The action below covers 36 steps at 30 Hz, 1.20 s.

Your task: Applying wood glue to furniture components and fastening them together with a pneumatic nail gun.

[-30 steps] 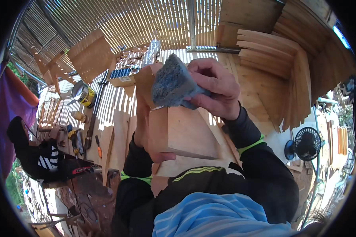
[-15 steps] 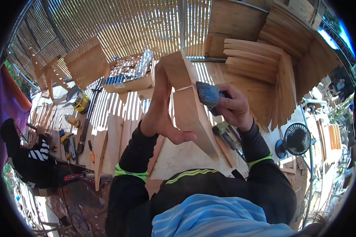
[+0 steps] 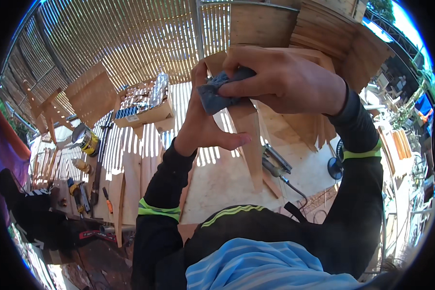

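Observation:
An angled, tapering wooden piece (image 3: 246, 145) is held up over the workbench, its narrow end pointing down toward me. My left hand (image 3: 203, 123) grips its far left part, thumb stretched out and fingers partly hidden behind the wood. Between the fingers and thumb of my right hand (image 3: 290, 79) is a folded blue-grey sanding pad (image 3: 216, 94), which appears to press on the wood near the bend, close to my left fingers. The right hand and pad cover much of the piece's upper end.
A power tool with a hose (image 3: 275, 166) lies beneath the wooden piece. Stacked wooden panels (image 3: 324, 34) stand at the far right, a black fan (image 3: 334, 168) nearer. Leftward are a carton of wood bits (image 3: 145, 113), a can (image 3: 86, 141), an orange-handled tool (image 3: 108, 203) and a dark-clothed person (image 3: 38, 212).
My right hand has swung up and left over the wooden piece, carrying the sanding pad from its right edge to near my left fingers. The wooden piece has turned somewhat.

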Tool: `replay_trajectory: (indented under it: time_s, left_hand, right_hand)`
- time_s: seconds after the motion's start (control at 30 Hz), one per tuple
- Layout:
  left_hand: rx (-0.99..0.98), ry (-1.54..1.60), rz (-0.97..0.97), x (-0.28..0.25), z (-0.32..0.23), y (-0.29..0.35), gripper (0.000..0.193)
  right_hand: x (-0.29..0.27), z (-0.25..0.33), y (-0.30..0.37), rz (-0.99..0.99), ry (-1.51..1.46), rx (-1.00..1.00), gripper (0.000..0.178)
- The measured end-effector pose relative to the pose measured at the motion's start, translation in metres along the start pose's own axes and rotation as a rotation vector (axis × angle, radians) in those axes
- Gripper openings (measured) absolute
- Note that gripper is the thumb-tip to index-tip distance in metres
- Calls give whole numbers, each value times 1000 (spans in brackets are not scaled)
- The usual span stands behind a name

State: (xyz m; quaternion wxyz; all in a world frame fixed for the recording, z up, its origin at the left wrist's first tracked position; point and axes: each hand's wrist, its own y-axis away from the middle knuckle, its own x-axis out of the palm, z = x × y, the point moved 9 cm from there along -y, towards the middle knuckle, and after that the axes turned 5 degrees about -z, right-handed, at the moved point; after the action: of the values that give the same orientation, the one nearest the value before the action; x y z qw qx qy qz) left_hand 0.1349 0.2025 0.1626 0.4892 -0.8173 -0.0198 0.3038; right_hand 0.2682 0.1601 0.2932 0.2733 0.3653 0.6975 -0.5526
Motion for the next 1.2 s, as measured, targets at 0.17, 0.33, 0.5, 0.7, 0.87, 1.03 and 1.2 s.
replay_trajectory:
  time_s: [0.17,0.33,0.5,0.7,0.87,1.03,1.2]
  left_hand:
    - [-74,126,-85,-1,2,-4,143]
    - [-132,171,-161,-5,8,-4,147]
    - [-98,262,-199,-21,1,21,145]
    - [-465,636,-286,-25,-24,91,151]
    - [-391,493,-356,-21,-35,96,151]
    - [-227,214,-436,-4,-49,38,151]
    - [-185,119,-466,42,-103,-10,147]
  right_hand:
    - [3,10,-26,91,64,-65,21]
    - [-7,-8,-15,279,283,58,20]
    - [40,-53,97,236,-67,564,29]
    - [368,-38,275,276,-846,1058,60]
    - [341,60,335,26,-1221,1084,102]
    - [309,134,376,-166,-658,1108,110]
    - [370,134,429,-481,-410,1282,69]
